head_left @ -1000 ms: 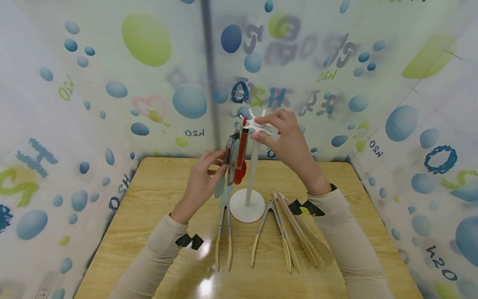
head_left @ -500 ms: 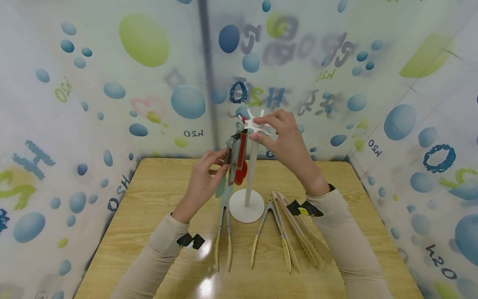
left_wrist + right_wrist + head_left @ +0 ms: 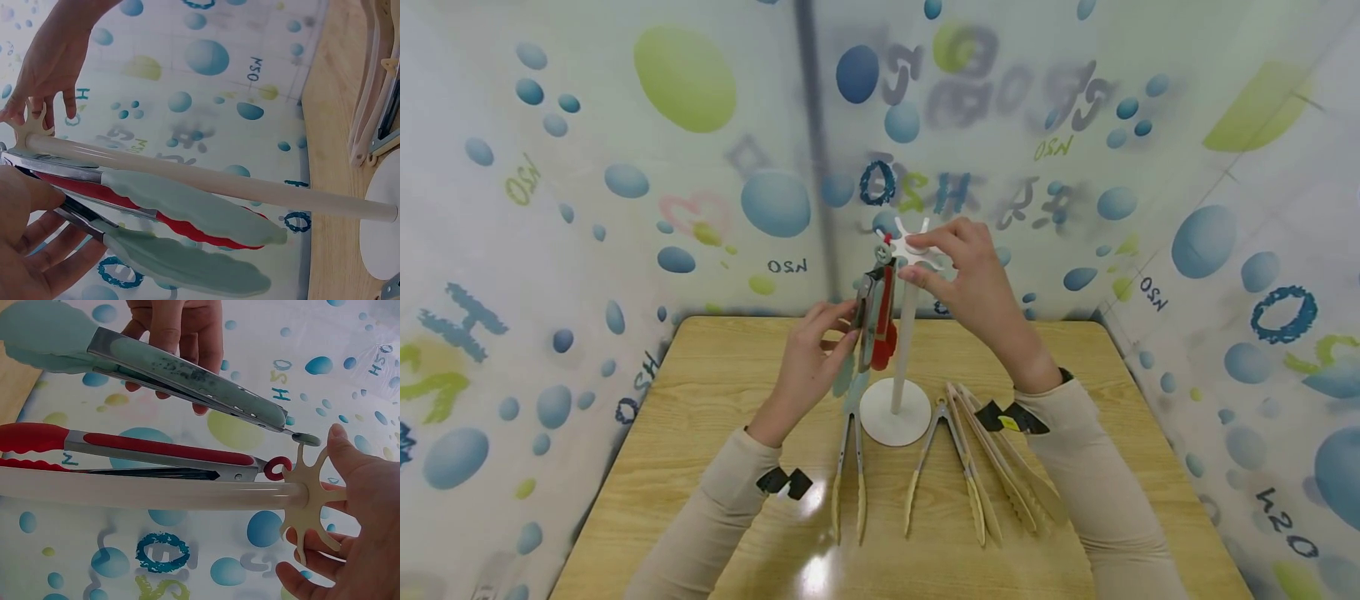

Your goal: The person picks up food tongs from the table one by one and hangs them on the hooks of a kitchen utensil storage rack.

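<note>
My left hand (image 3: 808, 350) grips a pair of tongs with pale green tips (image 3: 187, 259) by its metal arms, the tips hanging down. In the right wrist view, the tongs' green hanging ring (image 3: 306, 439) is right at one arm of the white hook top (image 3: 306, 494) of a utensil stand. Red tongs (image 3: 169, 447) hang from a neighbouring hook by their red ring, beside the stand's pole (image 3: 906, 342). My right hand (image 3: 966, 267) pinches the hook top between thumb and fingers.
The stand's round white base (image 3: 887, 429) rests on the wooden table (image 3: 737, 383). In front of it lie spread beige-tipped tongs (image 3: 848, 467), a second spread pair (image 3: 942, 412), and beige tongs (image 3: 1000, 467) towards the right. A patterned wall (image 3: 700, 208) rises behind the table.
The green tongs' ring has shifted slightly right, up against the hook arm. My right hand keeps its pinch on the hook top, and the red tongs hang as before.
</note>
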Action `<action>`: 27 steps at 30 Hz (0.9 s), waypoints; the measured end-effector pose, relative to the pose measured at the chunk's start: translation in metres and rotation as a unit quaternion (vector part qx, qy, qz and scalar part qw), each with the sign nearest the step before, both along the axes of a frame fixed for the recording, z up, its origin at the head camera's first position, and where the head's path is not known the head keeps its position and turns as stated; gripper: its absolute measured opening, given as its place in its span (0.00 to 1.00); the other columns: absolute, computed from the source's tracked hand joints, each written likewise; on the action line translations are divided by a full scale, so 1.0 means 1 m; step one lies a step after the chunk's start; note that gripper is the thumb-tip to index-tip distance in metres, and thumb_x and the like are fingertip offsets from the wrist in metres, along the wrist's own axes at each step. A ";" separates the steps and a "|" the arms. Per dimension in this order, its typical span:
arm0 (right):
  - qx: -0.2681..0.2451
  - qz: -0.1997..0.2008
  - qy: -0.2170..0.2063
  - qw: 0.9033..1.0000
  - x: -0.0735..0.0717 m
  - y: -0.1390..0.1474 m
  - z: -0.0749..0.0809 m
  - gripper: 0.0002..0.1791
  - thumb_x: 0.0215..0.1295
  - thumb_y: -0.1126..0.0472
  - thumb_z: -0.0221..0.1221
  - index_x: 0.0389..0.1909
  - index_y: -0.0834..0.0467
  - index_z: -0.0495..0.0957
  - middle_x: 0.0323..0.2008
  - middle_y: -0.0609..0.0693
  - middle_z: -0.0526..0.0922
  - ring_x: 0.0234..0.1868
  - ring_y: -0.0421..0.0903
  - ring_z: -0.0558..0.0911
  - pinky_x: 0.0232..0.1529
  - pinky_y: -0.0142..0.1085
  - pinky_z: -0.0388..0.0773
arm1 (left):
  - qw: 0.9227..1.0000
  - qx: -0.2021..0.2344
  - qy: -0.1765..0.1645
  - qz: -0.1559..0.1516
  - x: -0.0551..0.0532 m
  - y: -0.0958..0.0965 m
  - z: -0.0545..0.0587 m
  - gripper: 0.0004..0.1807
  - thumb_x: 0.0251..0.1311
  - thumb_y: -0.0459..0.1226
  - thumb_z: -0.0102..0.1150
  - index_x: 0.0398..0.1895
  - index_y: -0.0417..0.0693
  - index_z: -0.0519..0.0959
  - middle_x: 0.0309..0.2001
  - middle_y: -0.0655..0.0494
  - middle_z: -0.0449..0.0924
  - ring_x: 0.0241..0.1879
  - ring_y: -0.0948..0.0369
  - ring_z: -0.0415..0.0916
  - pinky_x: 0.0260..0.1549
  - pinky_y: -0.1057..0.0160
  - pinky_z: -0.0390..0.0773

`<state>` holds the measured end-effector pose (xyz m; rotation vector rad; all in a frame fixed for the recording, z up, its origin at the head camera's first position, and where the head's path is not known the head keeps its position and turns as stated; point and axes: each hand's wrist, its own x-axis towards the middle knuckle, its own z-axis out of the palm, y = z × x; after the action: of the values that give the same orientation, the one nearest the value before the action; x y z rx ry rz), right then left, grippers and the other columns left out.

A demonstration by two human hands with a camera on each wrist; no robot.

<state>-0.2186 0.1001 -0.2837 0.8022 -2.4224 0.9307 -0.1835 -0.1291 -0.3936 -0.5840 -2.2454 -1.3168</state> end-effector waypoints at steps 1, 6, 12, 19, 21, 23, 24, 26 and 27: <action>0.000 0.000 0.000 1.000 0.000 0.000 0.000 0.24 0.61 0.50 0.67 0.58 0.52 0.81 0.49 0.54 0.76 0.49 0.52 0.66 0.44 0.42 0.68 | 1.000 0.000 0.000 0.000 0.000 0.000 0.000 0.21 0.65 0.29 0.60 0.61 0.43 0.77 0.47 0.45 0.79 0.42 0.52 0.82 0.32 0.57 0.86; 0.000 -0.001 -0.003 1.000 -0.001 0.000 0.000 0.24 0.62 0.49 0.66 0.58 0.52 0.81 0.49 0.53 0.76 0.51 0.52 0.66 0.44 0.42 0.68 | 1.000 0.002 0.003 0.000 0.000 0.001 -0.002 0.21 0.64 0.29 0.60 0.61 0.43 0.77 0.47 0.44 0.79 0.41 0.51 0.83 0.32 0.58 0.86; 0.000 0.001 -0.002 1.000 -0.001 0.000 -0.002 0.24 0.62 0.49 0.66 0.58 0.53 0.81 0.49 0.54 0.76 0.51 0.52 0.66 0.45 0.43 0.67 | 1.000 0.001 -0.004 -0.003 -0.002 0.002 -0.006 0.21 0.64 0.29 0.61 0.61 0.45 0.78 0.47 0.45 0.79 0.41 0.52 0.83 0.30 0.60 0.86; -0.001 0.003 0.000 1.000 0.001 0.000 -0.001 0.24 0.62 0.50 0.66 0.58 0.53 0.80 0.51 0.54 0.76 0.54 0.53 0.67 0.48 0.44 0.68 | 1.000 0.013 -0.005 -0.010 -0.003 0.004 -0.009 0.21 0.65 0.30 0.60 0.61 0.45 0.77 0.48 0.45 0.79 0.42 0.52 0.83 0.31 0.56 0.87; -0.001 0.004 0.001 1.000 0.001 0.001 -0.001 0.24 0.62 0.50 0.66 0.58 0.53 0.80 0.51 0.54 0.76 0.54 0.53 0.67 0.47 0.44 0.68 | 1.000 0.016 -0.001 -0.006 -0.005 0.004 -0.010 0.20 0.65 0.31 0.60 0.61 0.45 0.77 0.48 0.45 0.80 0.43 0.52 0.83 0.31 0.56 0.87; -0.003 0.004 0.000 1.000 0.001 0.001 -0.001 0.24 0.62 0.50 0.66 0.58 0.53 0.80 0.51 0.54 0.76 0.54 0.53 0.67 0.47 0.44 0.67 | 1.000 0.019 0.003 -0.002 -0.006 0.005 -0.012 0.19 0.65 0.31 0.60 0.60 0.44 0.78 0.48 0.45 0.80 0.43 0.52 0.83 0.31 0.56 0.86; -0.002 0.003 -0.001 1.000 0.001 0.001 -0.001 0.24 0.62 0.50 0.66 0.58 0.53 0.80 0.51 0.54 0.76 0.54 0.53 0.67 0.47 0.44 0.67 | 1.000 0.022 0.005 -0.001 -0.006 0.005 -0.013 0.19 0.65 0.31 0.61 0.59 0.44 0.78 0.47 0.45 0.80 0.43 0.52 0.83 0.31 0.55 0.86; -0.002 0.000 -0.004 1.000 0.000 0.001 -0.002 0.24 0.62 0.49 0.66 0.58 0.52 0.80 0.51 0.54 0.76 0.54 0.53 0.67 0.47 0.44 0.68 | 1.000 0.028 0.010 0.001 -0.007 0.006 -0.014 0.18 0.65 0.31 0.61 0.58 0.43 0.79 0.47 0.45 0.81 0.44 0.52 0.83 0.32 0.55 0.86; -0.002 0.000 -0.004 1.000 0.000 0.001 -0.002 0.24 0.62 0.49 0.66 0.58 0.52 0.80 0.51 0.54 0.76 0.55 0.53 0.67 0.47 0.44 0.68 | 0.999 0.032 0.012 0.001 -0.008 0.007 -0.015 0.18 0.64 0.31 0.61 0.57 0.43 0.79 0.47 0.45 0.81 0.43 0.52 0.83 0.32 0.54 0.86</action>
<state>-0.2187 0.1011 -0.2856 0.7978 -2.4270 0.9395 -0.1914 -0.1226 -0.4082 -0.5705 -2.1769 -1.3673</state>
